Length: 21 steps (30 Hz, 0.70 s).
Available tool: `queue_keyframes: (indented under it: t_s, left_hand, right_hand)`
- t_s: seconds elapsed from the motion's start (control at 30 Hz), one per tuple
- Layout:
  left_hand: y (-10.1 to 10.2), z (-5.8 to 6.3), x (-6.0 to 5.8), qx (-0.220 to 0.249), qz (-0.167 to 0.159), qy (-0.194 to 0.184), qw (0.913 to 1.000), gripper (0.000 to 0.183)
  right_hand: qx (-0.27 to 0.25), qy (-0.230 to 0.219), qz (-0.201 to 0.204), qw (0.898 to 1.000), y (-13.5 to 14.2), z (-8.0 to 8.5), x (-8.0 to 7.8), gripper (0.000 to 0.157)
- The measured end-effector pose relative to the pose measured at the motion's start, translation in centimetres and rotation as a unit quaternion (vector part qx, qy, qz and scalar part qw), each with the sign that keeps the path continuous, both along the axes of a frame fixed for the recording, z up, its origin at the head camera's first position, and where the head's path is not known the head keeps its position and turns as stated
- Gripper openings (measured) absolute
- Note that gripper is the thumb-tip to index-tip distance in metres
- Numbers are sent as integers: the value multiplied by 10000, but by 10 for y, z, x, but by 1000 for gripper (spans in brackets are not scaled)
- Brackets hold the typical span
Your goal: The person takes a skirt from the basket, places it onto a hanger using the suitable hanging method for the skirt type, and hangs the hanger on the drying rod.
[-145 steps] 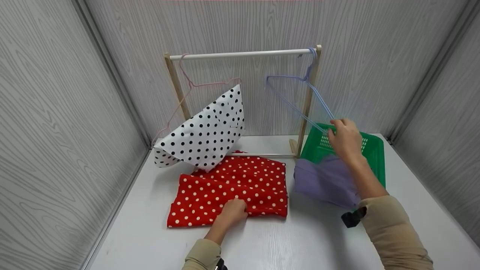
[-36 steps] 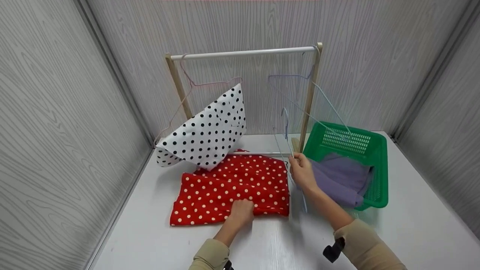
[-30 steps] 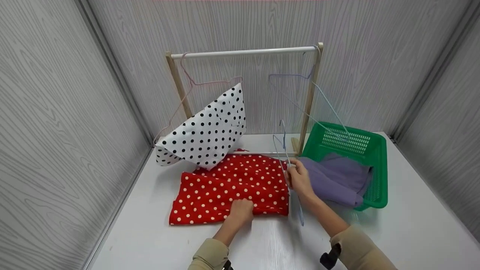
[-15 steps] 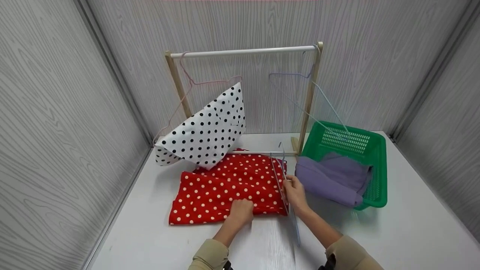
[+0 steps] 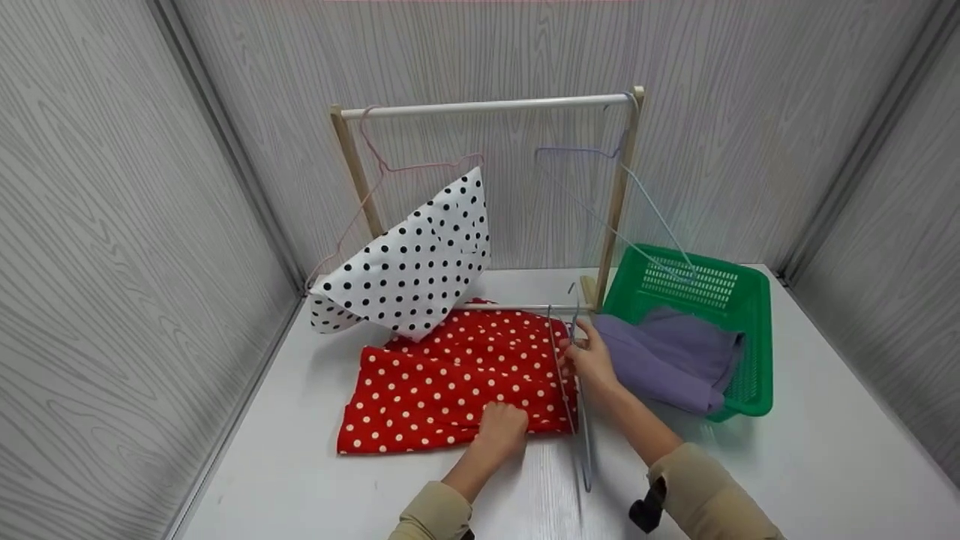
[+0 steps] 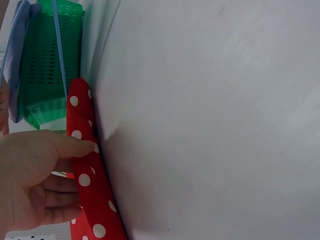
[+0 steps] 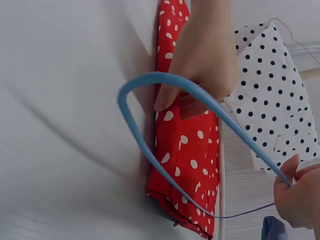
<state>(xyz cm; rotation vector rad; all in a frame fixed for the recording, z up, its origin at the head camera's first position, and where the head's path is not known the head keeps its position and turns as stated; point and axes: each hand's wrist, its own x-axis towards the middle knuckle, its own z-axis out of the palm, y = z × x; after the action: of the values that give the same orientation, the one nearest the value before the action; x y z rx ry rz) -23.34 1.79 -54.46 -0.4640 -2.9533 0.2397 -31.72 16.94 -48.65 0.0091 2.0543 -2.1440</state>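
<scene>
We log blue hanger (image 7: pixel 190 86) off rack (image 5: pixel 487 107), in R hand (image 5: pixel 591 362) nr. red cloth (image 5: pixel 450 397); L hand (image 5: pixel 502 431) slightly further R.

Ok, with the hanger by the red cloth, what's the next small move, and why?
I'd probably ease the blue hanger leftward into the right end of the red dotted cloth. The right hand holds the hanger there, its visible wires outside the cloth, and the left hand pinches the near edge, which should help steady the fabric.

Red white-dotted cloth (image 5: pixel 450 386), folded, blue hanger (image 7: pixel 157 78) by its right end
</scene>
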Motion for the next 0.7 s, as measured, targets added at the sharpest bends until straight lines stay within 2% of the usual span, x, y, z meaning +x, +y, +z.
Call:
queue_keyframes:
  t_s: [0.1, 0.17, 0.23, 0.3, 0.37, 0.47, 0.6, 0.7]
  left_hand:
    - [6, 0, -1, -45, -42, 13, 10000, 13]
    - [11, 0, -2, -77, -105, 95, 9999, 13]
    - [15, -1, -4, -118, -155, 188, 9996, 11]
    - [19, -3, -5, -182, -167, 247, 9994, 9]
    - [24, -5, -5, -301, -128, 255, 9991, 7]
    - [33, -8, -6, -510, 60, 228, 9984, 8]
    - [46, -11, -7, -833, 382, 149, 9957, 13]
    - [52, -15, -8, -1036, 508, 111, 9933, 17]
  right_hand:
    - [705, 199, -28, 9973, 2, 5, -5, 29]
    - [1439, 483, -72, 9884, 4, 8, -7, 24]
    - [2218, 842, -128, 9714, 6, 11, -8, 26]
    - [2918, 1222, -173, 9485, 8, 13, -9, 27]
    - [3360, 1498, -203, 9296, 10, 16, -10, 28]
    - [3652, 1820, -212, 9127, 13, 18, -12, 30]
    - [3840, 2120, -192, 8984, 17, 19, -16, 32]
    - [3938, 2271, -132, 8906, 20, 18, -17, 32]
